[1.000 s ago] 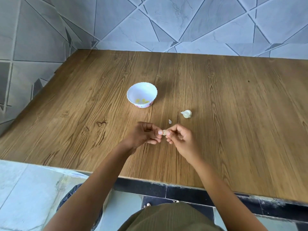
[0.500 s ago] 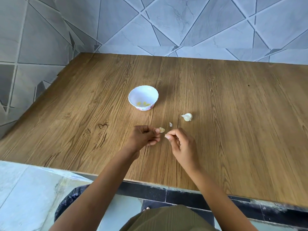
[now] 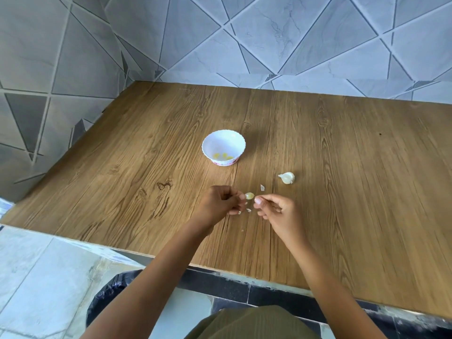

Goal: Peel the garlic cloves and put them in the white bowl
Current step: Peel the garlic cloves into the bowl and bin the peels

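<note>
Hands are drawn apart now: the small pale garlic clove [image 3: 249, 196] is pinched by the left hand [image 3: 220, 204]; the right hand [image 3: 276, 212] is curled, contents unclear. If squeezed, the clove may be shot over the wooden table [image 3: 342, 192] front edge.

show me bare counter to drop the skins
Bare wood left of the white bowl to the tiled wall, and right of the unpeeled garlic. Crowded between left hand and right hand, around the clove and skin flakes.
</note>
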Action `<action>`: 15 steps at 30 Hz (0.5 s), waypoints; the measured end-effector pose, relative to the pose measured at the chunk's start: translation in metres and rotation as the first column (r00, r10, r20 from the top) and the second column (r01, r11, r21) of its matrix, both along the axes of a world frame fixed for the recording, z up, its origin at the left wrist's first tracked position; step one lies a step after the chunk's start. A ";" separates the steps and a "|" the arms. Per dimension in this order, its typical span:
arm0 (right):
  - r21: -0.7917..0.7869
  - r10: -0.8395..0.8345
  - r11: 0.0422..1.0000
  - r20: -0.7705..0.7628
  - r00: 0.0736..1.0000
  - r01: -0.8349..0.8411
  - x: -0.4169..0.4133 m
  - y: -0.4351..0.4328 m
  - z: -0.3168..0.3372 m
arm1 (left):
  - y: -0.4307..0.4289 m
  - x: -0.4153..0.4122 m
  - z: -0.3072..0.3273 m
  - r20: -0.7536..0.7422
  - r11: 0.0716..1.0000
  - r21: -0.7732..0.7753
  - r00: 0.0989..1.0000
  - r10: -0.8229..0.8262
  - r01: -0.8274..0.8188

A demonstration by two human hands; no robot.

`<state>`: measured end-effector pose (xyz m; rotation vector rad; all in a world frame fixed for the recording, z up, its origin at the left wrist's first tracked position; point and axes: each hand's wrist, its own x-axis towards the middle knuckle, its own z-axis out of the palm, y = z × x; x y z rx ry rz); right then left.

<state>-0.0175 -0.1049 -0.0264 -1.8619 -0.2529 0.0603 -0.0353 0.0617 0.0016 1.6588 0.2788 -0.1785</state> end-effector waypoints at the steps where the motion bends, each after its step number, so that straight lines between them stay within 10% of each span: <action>1: 0.026 -0.005 1.000 -0.028 1.000 0.006 0.000 0.002 0.002 | 0.000 -0.001 0.000 0.029 1.000 0.030 1.000 0.002 -0.003; 10: 0.352 0.014 0.928 -0.364 0.931 0.124 -0.004 0.009 0.015 | -0.009 -0.003 0.006 0.363 0.855 0.518 0.896 -0.255 0.034; 15: 0.470 0.129 0.866 -0.543 0.830 0.173 -0.001 0.004 0.019 | -0.013 -0.002 0.007 0.358 0.853 0.520 0.897 -0.258 0.037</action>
